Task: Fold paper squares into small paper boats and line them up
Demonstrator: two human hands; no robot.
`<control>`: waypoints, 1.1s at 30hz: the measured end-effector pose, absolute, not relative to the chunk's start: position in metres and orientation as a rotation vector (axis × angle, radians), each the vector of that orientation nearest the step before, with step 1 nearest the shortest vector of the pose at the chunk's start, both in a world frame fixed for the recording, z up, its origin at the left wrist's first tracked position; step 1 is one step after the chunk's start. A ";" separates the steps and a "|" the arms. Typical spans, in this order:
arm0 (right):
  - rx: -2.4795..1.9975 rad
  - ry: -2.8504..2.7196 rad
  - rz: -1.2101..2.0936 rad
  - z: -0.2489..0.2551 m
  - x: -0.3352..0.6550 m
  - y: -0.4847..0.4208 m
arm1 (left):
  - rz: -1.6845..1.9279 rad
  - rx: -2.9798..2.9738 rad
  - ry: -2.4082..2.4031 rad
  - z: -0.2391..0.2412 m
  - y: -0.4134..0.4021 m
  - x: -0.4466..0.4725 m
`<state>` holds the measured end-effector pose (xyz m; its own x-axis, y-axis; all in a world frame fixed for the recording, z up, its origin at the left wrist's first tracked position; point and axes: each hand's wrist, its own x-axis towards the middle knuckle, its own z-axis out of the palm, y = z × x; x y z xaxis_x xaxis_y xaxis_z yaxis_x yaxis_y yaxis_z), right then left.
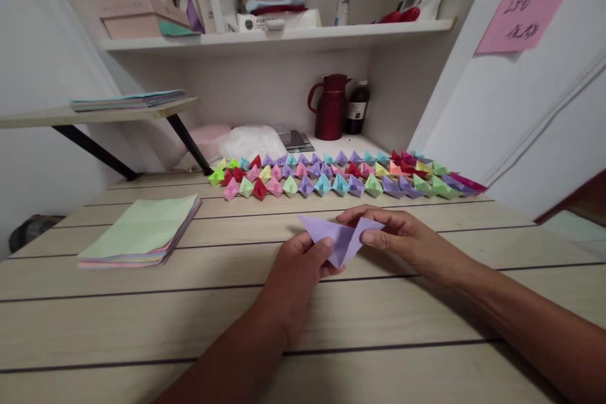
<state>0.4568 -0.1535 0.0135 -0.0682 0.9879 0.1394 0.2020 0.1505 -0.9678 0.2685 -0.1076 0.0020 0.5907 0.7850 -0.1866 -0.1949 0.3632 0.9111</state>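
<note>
A partly folded sheet of purple origami paper is held between my two hands, just above the slatted table. My left hand pinches its lower left part, thumb on top and fingers underneath. On the other side, my right hand grips the raised right flap between thumb and fingers. The paper has a pointed left corner and a fold running down to its bottom tip. Beyond my hands stand rows of small folded paper boats in many colours.
A stack of coloured paper, light green on top, lies at the left. Behind the boats are a dark red jug, a dark bottle and a white plastic bag. A bracketed shelf juts out at the left; a loaded shelf hangs above.
</note>
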 end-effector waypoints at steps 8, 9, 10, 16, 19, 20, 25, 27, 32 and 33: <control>-1.147 -1.496 1.081 0.007 0.453 -0.151 | 0.703 0.952 0.588 0.002 -0.105 0.268; -1.139 -1.490 1.076 0.006 0.453 -0.151 | 0.704 0.938 0.587 0.002 -0.105 0.268; -1.136 -1.486 1.071 0.006 0.453 -0.150 | 0.703 0.926 0.588 0.002 -0.104 0.268; -1.176 -1.453 1.048 0.000 0.454 -0.147 | 0.685 0.856 0.572 0.004 -0.100 0.266; -1.175 -1.456 1.030 -0.003 0.454 -0.146 | 0.685 0.811 0.563 0.005 -0.097 0.265; -1.172 -1.469 1.009 -0.003 0.454 -0.146 | 0.681 0.798 0.555 0.005 -0.096 0.265; -1.193 -1.491 0.889 0.002 0.453 -0.149 | 0.677 0.772 0.518 0.001 -0.091 0.263; -1.179 -1.483 0.829 0.006 0.455 -0.149 | 0.691 0.761 0.531 0.000 -0.089 0.263; -1.185 -1.523 0.696 0.015 0.458 -0.147 | 0.679 0.788 0.571 0.002 -0.091 0.263; -1.189 -1.533 0.707 0.015 0.458 -0.147 | 0.666 0.817 0.566 0.004 -0.092 0.264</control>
<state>0.4579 -0.1473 0.0153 0.0141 0.9318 0.3628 0.3288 0.3383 -0.8817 0.2638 -0.0917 0.0036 0.6616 0.7228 -0.1997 -0.3129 0.5081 0.8024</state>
